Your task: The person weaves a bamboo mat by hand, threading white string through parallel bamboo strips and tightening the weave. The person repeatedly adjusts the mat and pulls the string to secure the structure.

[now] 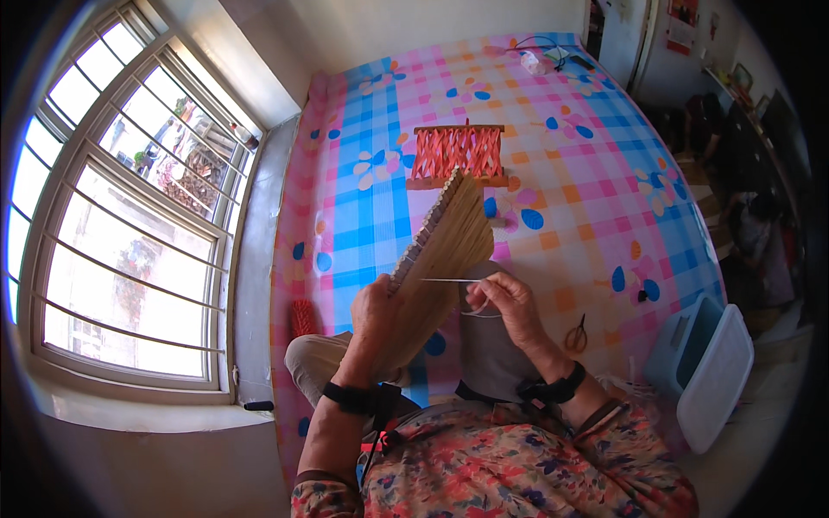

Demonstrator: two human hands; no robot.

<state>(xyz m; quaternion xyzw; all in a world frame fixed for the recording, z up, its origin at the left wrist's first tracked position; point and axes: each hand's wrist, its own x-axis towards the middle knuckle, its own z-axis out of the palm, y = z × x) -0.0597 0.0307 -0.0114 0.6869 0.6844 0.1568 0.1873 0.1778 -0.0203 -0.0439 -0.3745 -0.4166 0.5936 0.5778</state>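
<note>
A flat tan panel of thin, straw-like stalks (458, 233) stands tilted in front of me, with a pale stitched edge running along its upper left side. My left hand (373, 312) is closed round that edge near its lower end. To the right of the panel, my right hand (511, 307) pinches a long thin needle (449, 280), which points left across the panel's face. White thread (480, 314) loops below the right-hand fingers. Whether the needle's tip touches the stalks I cannot tell.
A checked, flowered sheet (371, 216) spreads under me. Beyond the panel lies a red-laced wooden frame (458, 154). Scissors (576, 335) and a plastic box (682, 345) with a leaning white lid (715, 380) are at right. A red bundle (302, 318) lies left, beside the barred window (129, 268).
</note>
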